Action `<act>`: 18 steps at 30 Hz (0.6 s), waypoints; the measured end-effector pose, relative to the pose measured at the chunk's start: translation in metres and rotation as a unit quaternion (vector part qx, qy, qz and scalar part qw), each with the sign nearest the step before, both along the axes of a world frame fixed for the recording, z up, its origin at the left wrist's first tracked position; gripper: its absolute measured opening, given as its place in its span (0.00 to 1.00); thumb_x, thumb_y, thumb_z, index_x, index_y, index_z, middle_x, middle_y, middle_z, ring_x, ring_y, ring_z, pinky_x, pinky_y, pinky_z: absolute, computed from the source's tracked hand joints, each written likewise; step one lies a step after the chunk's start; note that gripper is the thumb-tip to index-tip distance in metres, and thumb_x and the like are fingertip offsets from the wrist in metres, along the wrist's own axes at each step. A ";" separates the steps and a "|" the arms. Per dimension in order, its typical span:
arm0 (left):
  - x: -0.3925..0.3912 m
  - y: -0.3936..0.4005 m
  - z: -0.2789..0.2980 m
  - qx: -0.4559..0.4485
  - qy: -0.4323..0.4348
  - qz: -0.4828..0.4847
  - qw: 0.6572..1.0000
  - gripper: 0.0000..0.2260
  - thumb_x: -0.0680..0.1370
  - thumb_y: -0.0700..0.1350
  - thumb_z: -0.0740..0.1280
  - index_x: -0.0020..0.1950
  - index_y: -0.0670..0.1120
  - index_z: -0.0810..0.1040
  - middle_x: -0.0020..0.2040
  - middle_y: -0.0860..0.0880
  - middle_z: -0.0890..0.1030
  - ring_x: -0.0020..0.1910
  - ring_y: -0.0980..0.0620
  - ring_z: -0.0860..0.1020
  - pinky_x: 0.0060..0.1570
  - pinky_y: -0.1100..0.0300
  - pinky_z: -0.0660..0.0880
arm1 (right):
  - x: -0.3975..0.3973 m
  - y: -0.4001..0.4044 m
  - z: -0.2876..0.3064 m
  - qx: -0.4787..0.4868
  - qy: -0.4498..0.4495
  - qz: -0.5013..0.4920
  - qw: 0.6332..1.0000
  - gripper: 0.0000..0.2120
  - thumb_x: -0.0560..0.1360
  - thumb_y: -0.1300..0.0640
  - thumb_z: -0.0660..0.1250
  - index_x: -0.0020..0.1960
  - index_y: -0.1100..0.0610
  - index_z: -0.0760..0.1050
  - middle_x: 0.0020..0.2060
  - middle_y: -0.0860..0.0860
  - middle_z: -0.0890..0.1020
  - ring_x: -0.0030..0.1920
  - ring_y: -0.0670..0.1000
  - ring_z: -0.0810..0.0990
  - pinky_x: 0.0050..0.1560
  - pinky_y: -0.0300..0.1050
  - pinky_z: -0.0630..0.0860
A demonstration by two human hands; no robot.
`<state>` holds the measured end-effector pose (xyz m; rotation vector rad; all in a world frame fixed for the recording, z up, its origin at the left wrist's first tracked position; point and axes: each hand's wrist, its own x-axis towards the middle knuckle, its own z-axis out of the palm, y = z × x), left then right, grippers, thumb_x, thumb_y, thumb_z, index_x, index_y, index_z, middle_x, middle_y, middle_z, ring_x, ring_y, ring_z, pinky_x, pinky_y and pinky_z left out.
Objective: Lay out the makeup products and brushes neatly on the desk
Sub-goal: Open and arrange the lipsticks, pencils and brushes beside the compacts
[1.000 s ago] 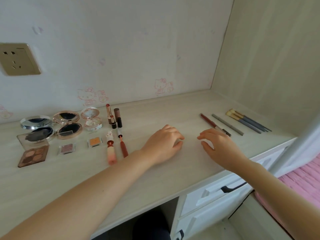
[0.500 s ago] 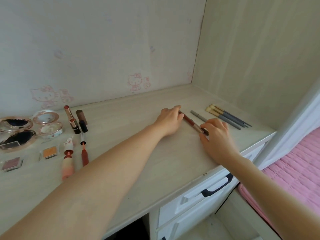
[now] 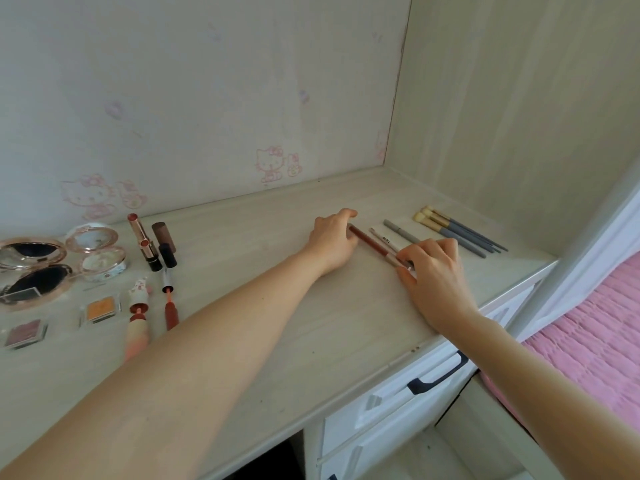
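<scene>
A long red-brown pencil [image 3: 370, 243] lies on the pale wooden desk [image 3: 311, 323]. My left hand [image 3: 332, 242] touches its far end with the fingertips, and my right hand [image 3: 433, 271] pinches its near end. Just right of it lie a white pencil [image 3: 385, 239], a grey pencil [image 3: 401, 232] and three grey-handled brushes [image 3: 457, 232] in a slanted row. At the left sit open compacts [image 3: 34, 268], a round floral compact [image 3: 100, 258], lipsticks [image 3: 143, 242] and small eyeshadow pans [image 3: 100, 308].
The wall meets the desk at the back, and a side panel [image 3: 519, 116] closes off the right. White drawers with a dark handle [image 3: 438, 377] sit under the desk's front edge. A pink bedspread [image 3: 588, 341] lies at the right.
Both hands have moved right from mid-desk to the red-brown pencil and closed on its two ends. The view has swung right, so the leftmost compacts and palette slid out of sight.
</scene>
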<state>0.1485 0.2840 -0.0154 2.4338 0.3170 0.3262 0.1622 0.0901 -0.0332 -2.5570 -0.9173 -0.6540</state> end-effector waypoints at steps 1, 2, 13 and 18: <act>-0.004 0.002 -0.001 0.004 -0.016 0.003 1.000 0.21 0.78 0.40 0.62 0.70 0.48 0.68 0.60 0.44 0.76 0.64 0.44 0.67 0.63 0.56 0.66 | -0.002 0.000 0.000 0.002 0.001 0.004 1.000 0.09 0.74 0.55 0.70 0.52 0.59 0.79 0.44 0.54 0.81 0.51 0.58 0.70 0.50 0.51 0.70; -0.007 0.005 -0.001 0.007 -0.033 0.007 0.999 0.20 0.76 0.39 0.64 0.68 0.48 0.71 0.58 0.44 0.76 0.62 0.45 0.70 0.61 0.58 0.66 | -0.005 0.000 0.001 0.001 0.006 0.008 1.000 0.10 0.74 0.54 0.69 0.52 0.58 0.78 0.44 0.53 0.81 0.50 0.57 0.70 0.50 0.50 0.69; -0.080 0.032 0.020 0.010 -0.098 -0.011 0.995 0.07 0.71 0.42 0.75 0.48 0.48 0.84 0.44 0.49 0.77 0.44 0.53 0.75 0.45 0.65 0.68 | -0.034 0.015 0.018 0.117 0.121 0.059 0.984 0.06 0.77 0.57 0.65 0.53 0.55 0.76 0.47 0.47 0.78 0.51 0.50 0.71 0.46 0.37 0.66; -0.133 0.049 0.027 -0.036 -0.103 0.001 0.994 0.09 0.72 0.45 0.74 0.52 0.50 0.83 0.45 0.52 0.83 0.47 0.54 0.79 0.52 0.61 0.74 | -0.062 0.034 0.031 0.224 0.208 0.116 0.945 0.04 0.77 0.58 0.64 0.51 0.52 0.76 0.43 0.44 0.78 0.46 0.47 0.76 0.42 0.38 0.71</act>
